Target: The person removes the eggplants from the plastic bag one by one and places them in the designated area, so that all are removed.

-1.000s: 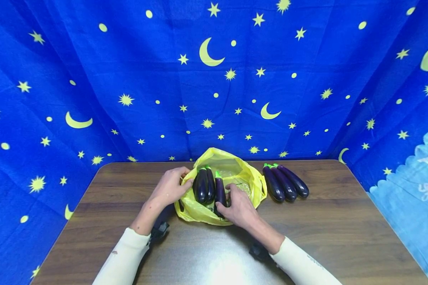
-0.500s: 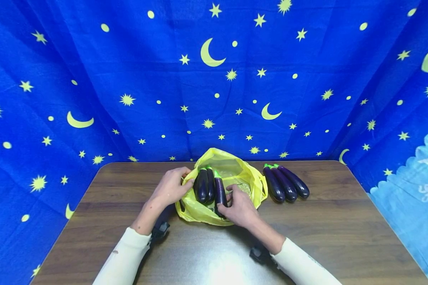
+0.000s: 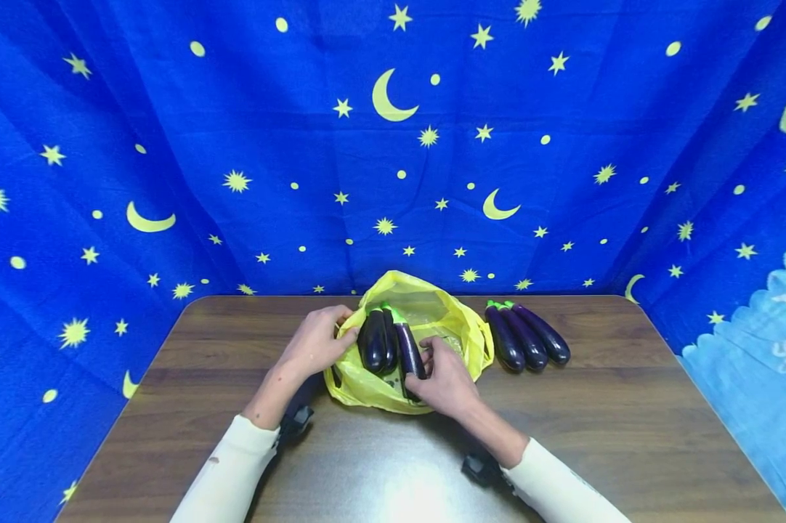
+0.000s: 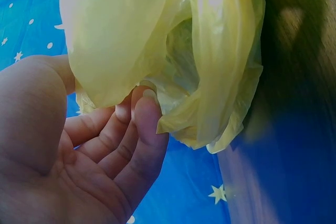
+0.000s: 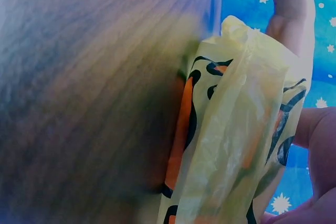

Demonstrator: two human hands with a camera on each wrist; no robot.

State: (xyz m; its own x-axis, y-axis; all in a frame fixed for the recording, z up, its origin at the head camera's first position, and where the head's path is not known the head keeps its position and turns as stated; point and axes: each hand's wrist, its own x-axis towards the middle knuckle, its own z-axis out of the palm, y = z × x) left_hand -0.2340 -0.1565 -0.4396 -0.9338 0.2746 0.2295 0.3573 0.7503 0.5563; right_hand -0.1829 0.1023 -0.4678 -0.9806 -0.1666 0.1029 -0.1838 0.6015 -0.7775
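Observation:
A yellow plastic bag [image 3: 360, 392] lies with its mouth open near the back of the table. My left hand [image 3: 316, 340] holds its left rim; the left wrist view shows the thumb and fingers about the plastic [image 4: 115, 35]. Inside the bag, two dark purple eggplants [image 3: 372, 347] lie side by side, green stem ends toward the back. My right hand [image 3: 447, 381] reaches in and grips a third eggplant [image 3: 407, 347] near its lower end, just right of that pair. From the right wrist, the printed bag wall [image 5: 231, 129] covers most of the fingers.
Three more eggplants [image 3: 525, 338] lie together on the wooden table [image 3: 628, 421], right of the bag. A blue curtain [image 3: 288, 131] with stars and moons hangs behind the table's back edge. A light blue cloth [image 3: 766, 363] hangs at the right.
The eggplant in my right hand has tilted, its green stem end shifting left against the pair. My left hand has kept its place on the bag's rim.

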